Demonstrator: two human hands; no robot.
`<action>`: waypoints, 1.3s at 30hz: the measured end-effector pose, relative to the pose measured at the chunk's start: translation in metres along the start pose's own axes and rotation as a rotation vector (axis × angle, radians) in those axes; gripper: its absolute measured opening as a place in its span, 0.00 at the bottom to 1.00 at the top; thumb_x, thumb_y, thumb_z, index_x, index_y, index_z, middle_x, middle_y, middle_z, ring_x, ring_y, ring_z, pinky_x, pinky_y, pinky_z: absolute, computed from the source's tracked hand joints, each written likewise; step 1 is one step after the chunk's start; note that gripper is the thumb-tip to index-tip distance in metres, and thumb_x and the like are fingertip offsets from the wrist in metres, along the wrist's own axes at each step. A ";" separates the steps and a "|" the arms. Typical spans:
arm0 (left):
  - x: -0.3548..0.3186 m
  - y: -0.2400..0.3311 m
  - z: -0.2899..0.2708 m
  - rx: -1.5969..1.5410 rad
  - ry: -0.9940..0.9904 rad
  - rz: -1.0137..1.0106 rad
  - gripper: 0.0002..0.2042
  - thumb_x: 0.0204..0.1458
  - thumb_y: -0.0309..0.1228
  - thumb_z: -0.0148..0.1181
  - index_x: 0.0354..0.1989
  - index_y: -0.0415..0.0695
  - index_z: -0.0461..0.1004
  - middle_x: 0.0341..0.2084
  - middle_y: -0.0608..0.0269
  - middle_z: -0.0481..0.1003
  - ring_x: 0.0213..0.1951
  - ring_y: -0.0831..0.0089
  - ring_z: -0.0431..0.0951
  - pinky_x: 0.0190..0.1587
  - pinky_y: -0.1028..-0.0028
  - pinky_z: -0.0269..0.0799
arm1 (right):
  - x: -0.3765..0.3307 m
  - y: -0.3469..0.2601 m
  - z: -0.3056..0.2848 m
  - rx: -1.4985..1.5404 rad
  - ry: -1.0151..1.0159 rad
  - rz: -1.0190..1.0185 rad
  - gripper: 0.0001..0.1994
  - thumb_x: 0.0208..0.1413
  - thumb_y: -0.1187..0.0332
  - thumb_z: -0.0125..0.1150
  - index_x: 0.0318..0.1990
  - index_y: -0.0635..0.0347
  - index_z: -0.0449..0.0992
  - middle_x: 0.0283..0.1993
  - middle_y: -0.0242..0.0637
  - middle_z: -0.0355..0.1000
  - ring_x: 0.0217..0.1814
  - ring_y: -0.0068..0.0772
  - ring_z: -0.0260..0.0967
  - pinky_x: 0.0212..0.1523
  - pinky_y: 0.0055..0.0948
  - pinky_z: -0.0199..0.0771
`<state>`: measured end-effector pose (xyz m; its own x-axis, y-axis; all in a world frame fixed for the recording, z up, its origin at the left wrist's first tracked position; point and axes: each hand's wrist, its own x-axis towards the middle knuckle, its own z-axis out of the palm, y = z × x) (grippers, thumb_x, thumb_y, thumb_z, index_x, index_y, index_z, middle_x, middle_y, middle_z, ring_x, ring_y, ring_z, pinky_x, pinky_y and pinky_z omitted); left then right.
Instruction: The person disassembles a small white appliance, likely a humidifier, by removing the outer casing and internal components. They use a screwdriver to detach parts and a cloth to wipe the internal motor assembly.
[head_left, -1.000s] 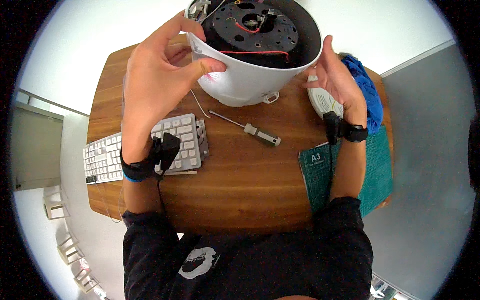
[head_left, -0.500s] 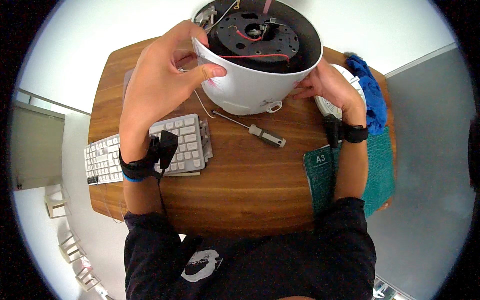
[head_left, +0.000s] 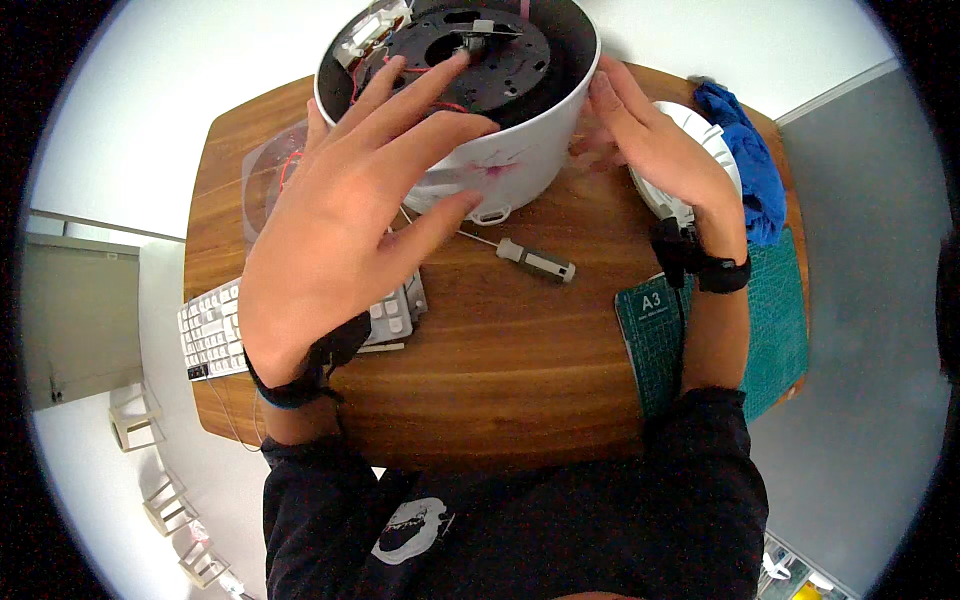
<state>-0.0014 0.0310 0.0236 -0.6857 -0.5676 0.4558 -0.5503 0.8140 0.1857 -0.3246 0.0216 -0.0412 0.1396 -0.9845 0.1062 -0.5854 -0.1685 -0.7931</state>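
A round white appliance body [head_left: 525, 150] stands upside down at the far side of the wooden table [head_left: 500, 370], its black base plate and red wires facing up. My left hand [head_left: 350, 210] is spread over its near left side, fingers apart, fingertips reaching onto the black plate. My right hand [head_left: 650, 150] lies flat against the body's right wall, fingers extended. Neither hand closes around anything. A screwdriver [head_left: 525, 258] with a grey handle lies on the wood just in front of the body, between my hands.
A white keyboard [head_left: 215, 335] lies at the table's left edge, partly under my left wrist. A green cutting mat [head_left: 780, 330] covers the right side. A white round lid [head_left: 700, 135] and a blue cloth [head_left: 745, 160] sit behind my right hand. A clear lid [head_left: 265, 180] lies left.
The white body has come down from a tilt and now stands closer. My left hand let go of the rim and spread over the top; my right hand shifted to the side wall.
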 end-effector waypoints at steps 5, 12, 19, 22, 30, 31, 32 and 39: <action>-0.003 -0.025 -0.010 0.067 -0.038 0.002 0.19 0.62 0.22 0.66 0.62 0.46 0.82 0.75 0.50 0.74 0.79 0.43 0.66 0.77 0.51 0.65 | -0.008 -0.021 -0.023 -0.036 -0.194 0.064 0.40 0.80 0.47 0.57 0.89 0.43 0.44 0.68 0.53 0.74 0.59 0.42 0.83 0.55 0.38 0.86; 0.000 -0.017 -0.006 0.068 0.133 -0.018 0.28 0.60 0.20 0.66 0.71 0.46 0.76 0.75 0.51 0.74 0.73 0.46 0.74 0.72 0.56 0.69 | -0.010 -0.031 -0.036 0.144 -0.144 -0.212 0.45 0.73 0.63 0.68 0.88 0.58 0.46 0.90 0.59 0.44 0.85 0.59 0.57 0.81 0.50 0.68; 0.011 -0.009 0.004 0.028 0.175 -0.041 0.32 0.60 0.30 0.73 0.75 0.47 0.73 0.73 0.48 0.75 0.65 0.46 0.81 0.66 0.58 0.75 | 0.003 -0.009 -0.038 -0.235 -0.186 -0.376 0.57 0.71 0.60 0.72 0.88 0.60 0.28 0.93 0.57 0.31 0.92 0.55 0.43 0.86 0.47 0.57; 0.012 -0.014 0.003 0.042 0.190 -0.005 0.31 0.60 0.32 0.74 0.74 0.47 0.74 0.69 0.48 0.77 0.63 0.47 0.82 0.64 0.58 0.76 | -0.004 -0.021 -0.039 -0.184 -0.220 -0.276 0.57 0.71 0.61 0.72 0.88 0.61 0.28 0.93 0.56 0.31 0.92 0.53 0.43 0.86 0.46 0.56; 0.016 -0.013 0.006 0.090 0.228 -0.033 0.23 0.63 0.36 0.74 0.64 0.44 0.78 0.57 0.51 0.83 0.55 0.51 0.85 0.59 0.59 0.78 | -0.005 -0.008 -0.039 -0.314 -0.173 -0.434 0.55 0.72 0.62 0.71 0.89 0.56 0.30 0.93 0.55 0.35 0.89 0.58 0.50 0.85 0.51 0.60; 0.016 -0.013 0.006 0.096 0.228 -0.038 0.21 0.63 0.36 0.74 0.62 0.44 0.79 0.55 0.51 0.83 0.54 0.52 0.85 0.58 0.60 0.78 | -0.006 -0.005 -0.036 -0.219 -0.160 -0.377 0.51 0.72 0.64 0.71 0.89 0.50 0.36 0.86 0.54 0.48 0.81 0.55 0.60 0.78 0.48 0.68; 0.016 -0.012 0.008 0.073 0.261 -0.066 0.20 0.63 0.36 0.75 0.59 0.44 0.80 0.51 0.53 0.82 0.50 0.53 0.83 0.53 0.59 0.78 | -0.007 0.001 -0.031 -0.124 -0.146 -0.320 0.49 0.71 0.65 0.70 0.89 0.45 0.41 0.79 0.53 0.60 0.73 0.52 0.71 0.71 0.45 0.76; 0.011 -0.014 0.008 0.084 0.242 -0.241 0.17 0.64 0.39 0.75 0.54 0.43 0.79 0.44 0.55 0.82 0.44 0.59 0.82 0.45 0.63 0.78 | 0.000 0.018 -0.022 -0.124 -0.242 -0.177 0.49 0.66 0.70 0.74 0.88 0.45 0.49 0.70 0.50 0.78 0.66 0.48 0.82 0.65 0.45 0.84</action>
<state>-0.0051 0.0119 0.0194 -0.4039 -0.6887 0.6022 -0.7272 0.6411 0.2454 -0.3530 0.0176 -0.0425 0.4253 -0.9017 0.0785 -0.6260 -0.3556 -0.6940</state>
